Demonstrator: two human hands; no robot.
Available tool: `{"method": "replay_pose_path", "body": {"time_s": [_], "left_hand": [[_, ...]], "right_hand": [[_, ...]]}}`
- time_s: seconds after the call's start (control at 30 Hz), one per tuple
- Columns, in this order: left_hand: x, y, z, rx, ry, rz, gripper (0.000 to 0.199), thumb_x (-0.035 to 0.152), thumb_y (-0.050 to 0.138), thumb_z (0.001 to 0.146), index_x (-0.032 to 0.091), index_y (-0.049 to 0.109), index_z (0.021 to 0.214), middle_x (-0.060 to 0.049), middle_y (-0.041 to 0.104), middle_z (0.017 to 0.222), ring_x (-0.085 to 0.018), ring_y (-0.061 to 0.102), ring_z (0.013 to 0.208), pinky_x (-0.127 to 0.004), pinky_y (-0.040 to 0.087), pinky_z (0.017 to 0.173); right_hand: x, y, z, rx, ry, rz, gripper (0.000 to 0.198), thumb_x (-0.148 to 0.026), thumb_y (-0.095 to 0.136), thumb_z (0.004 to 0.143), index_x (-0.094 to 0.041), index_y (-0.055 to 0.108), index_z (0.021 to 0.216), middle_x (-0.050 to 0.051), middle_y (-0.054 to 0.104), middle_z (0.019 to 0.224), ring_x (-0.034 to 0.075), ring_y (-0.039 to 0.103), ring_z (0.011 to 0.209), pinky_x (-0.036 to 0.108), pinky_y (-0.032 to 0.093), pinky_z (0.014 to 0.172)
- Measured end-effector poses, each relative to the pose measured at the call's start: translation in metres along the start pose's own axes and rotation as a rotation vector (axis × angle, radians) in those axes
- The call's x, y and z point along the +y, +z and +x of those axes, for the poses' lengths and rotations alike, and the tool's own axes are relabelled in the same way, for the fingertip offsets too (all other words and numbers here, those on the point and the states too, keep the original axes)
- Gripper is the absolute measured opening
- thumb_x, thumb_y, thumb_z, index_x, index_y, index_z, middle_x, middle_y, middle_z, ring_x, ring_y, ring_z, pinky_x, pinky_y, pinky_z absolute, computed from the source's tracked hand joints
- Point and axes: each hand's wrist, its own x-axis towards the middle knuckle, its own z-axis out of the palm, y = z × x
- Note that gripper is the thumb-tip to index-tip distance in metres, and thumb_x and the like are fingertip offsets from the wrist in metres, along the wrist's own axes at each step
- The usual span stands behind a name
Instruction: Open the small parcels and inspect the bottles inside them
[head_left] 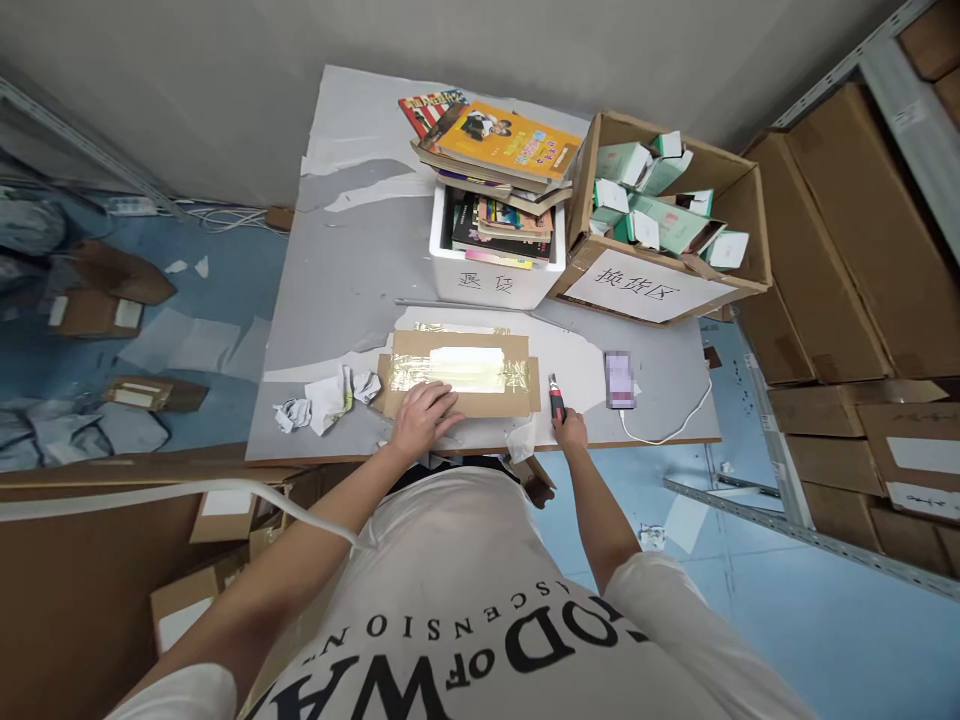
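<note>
A flat cardboard box (420, 403) with shiny tape across its top lies near the table's front edge. My left hand (426, 412) rests on its front left part, fingers stretched out over the cardboard. To the right of the box, my right hand (571, 430) is closed around a red and black utility knife (556, 402), whose tip points away from me. A white label covers the middle of the box's top, bright with glare. Crumpled paper (328, 402) lies just left of the box. A phone (619, 380) on a white cable lies right of the knife.
Behind the box stand a white bin (487, 285) piled with books (517, 145) and an open carton (577, 275) of small green-and-white boxes. Shelves of cartons (832, 230) rise on the right. Boxes and paper litter the blue floor (225, 270) at left.
</note>
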Motion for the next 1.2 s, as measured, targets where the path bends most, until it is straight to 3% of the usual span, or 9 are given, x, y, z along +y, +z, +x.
{"method": "replay_pose_path", "body": {"time_s": [0.17, 0.27, 0.33, 0.4, 0.47, 0.6, 0.8, 0.97, 1.2], "left_hand": [[0.000, 0.001, 0.000, -0.005, -0.006, -0.022, 0.026, 0.037, 0.063, 0.083, 0.022, 0.065, 0.104, -0.009, 0.067, 0.107, -0.025, 0.059, 0.108, -0.045, 0.045, 0.096], [-0.001, 0.001, -0.001, -0.014, -0.009, -0.020, 0.027, 0.038, 0.063, 0.083, 0.022, 0.065, 0.104, -0.009, 0.067, 0.107, -0.025, 0.059, 0.109, -0.046, 0.044, 0.098], [-0.001, 0.002, -0.002, -0.014, -0.013, -0.015, 0.027, 0.039, 0.063, 0.083, 0.022, 0.066, 0.104, -0.008, 0.067, 0.107, -0.025, 0.059, 0.109, -0.045, 0.044, 0.098], [-0.001, 0.002, -0.002, -0.008, -0.015, -0.019, 0.027, 0.040, 0.063, 0.083, 0.022, 0.066, 0.103, -0.009, 0.067, 0.107, -0.025, 0.058, 0.110, -0.045, 0.044, 0.098], [-0.001, 0.002, -0.002, -0.001, -0.019, -0.026, 0.028, 0.040, 0.063, 0.083, 0.021, 0.067, 0.103, -0.009, 0.067, 0.107, -0.025, 0.058, 0.111, -0.045, 0.044, 0.099], [0.001, 0.002, -0.001, -0.018, -0.041, -0.040, 0.029, 0.042, 0.062, 0.083, 0.021, 0.067, 0.103, -0.010, 0.068, 0.108, -0.025, 0.059, 0.111, -0.047, 0.044, 0.100], [0.000, 0.004, -0.003, 0.006, -0.049, -0.101, 0.028, 0.041, 0.062, 0.084, 0.019, 0.068, 0.100, -0.010, 0.069, 0.108, -0.024, 0.061, 0.111, -0.047, 0.047, 0.100], [-0.001, 0.006, -0.004, 0.042, -0.041, -0.107, 0.030, 0.043, 0.060, 0.084, 0.018, 0.068, 0.098, -0.009, 0.070, 0.106, -0.023, 0.062, 0.109, -0.043, 0.050, 0.097], [-0.002, 0.005, -0.003, 0.041, -0.047, -0.109, 0.032, 0.045, 0.060, 0.084, 0.017, 0.068, 0.098, -0.009, 0.071, 0.104, -0.023, 0.063, 0.106, -0.042, 0.051, 0.097]], "right_hand": [[-0.013, -0.029, -0.002, 0.084, -0.076, 0.054, 0.039, -0.034, 0.043, 0.086, -0.008, 0.054, 0.113, 0.022, 0.056, 0.117, 0.027, 0.056, 0.106, 0.036, 0.043, 0.090], [-0.043, -0.063, -0.015, 0.103, -0.307, 0.354, 0.045, -0.047, 0.042, 0.088, -0.016, 0.045, 0.120, 0.015, 0.059, 0.112, 0.023, 0.060, 0.096, 0.038, 0.048, 0.083], [-0.077, -0.081, -0.030, -0.088, -0.499, 0.604, 0.051, -0.054, 0.048, 0.085, -0.023, 0.039, 0.125, 0.007, 0.062, 0.105, 0.017, 0.061, 0.078, 0.034, 0.052, 0.073], [-0.117, -0.091, -0.045, -0.319, -0.619, 0.692, 0.054, -0.056, 0.051, 0.083, -0.025, 0.040, 0.127, 0.003, 0.061, 0.095, 0.013, 0.057, 0.065, 0.030, 0.052, 0.064], [-0.154, -0.091, -0.057, -0.493, -0.671, 0.691, 0.054, -0.059, 0.035, 0.089, -0.024, 0.042, 0.130, 0.003, 0.059, 0.093, 0.012, 0.054, 0.064, 0.027, 0.051, 0.059], [-0.205, -0.079, -0.070, -0.555, -0.819, 0.388, 0.054, -0.049, 0.038, 0.091, -0.025, 0.038, 0.139, 0.007, 0.054, 0.114, 0.014, 0.056, 0.077, 0.028, 0.052, 0.061], [-0.239, -0.066, -0.075, -0.417, -1.249, -0.324, 0.043, -0.025, 0.037, 0.094, -0.023, 0.041, 0.137, 0.011, 0.051, 0.129, 0.023, 0.052, 0.113, 0.038, 0.045, 0.092], [-0.246, -0.071, -0.074, -0.360, -1.368, -0.779, 0.063, -0.010, 0.036, 0.090, -0.031, 0.022, 0.148, 0.009, 0.055, 0.126, 0.022, 0.062, 0.094, 0.031, 0.046, 0.076], [-0.255, -0.075, -0.080, -0.332, -1.438, -0.916, 0.063, -0.008, 0.032, 0.089, -0.031, 0.025, 0.147, 0.009, 0.055, 0.125, 0.019, 0.064, 0.081, 0.028, 0.042, 0.065]]}}
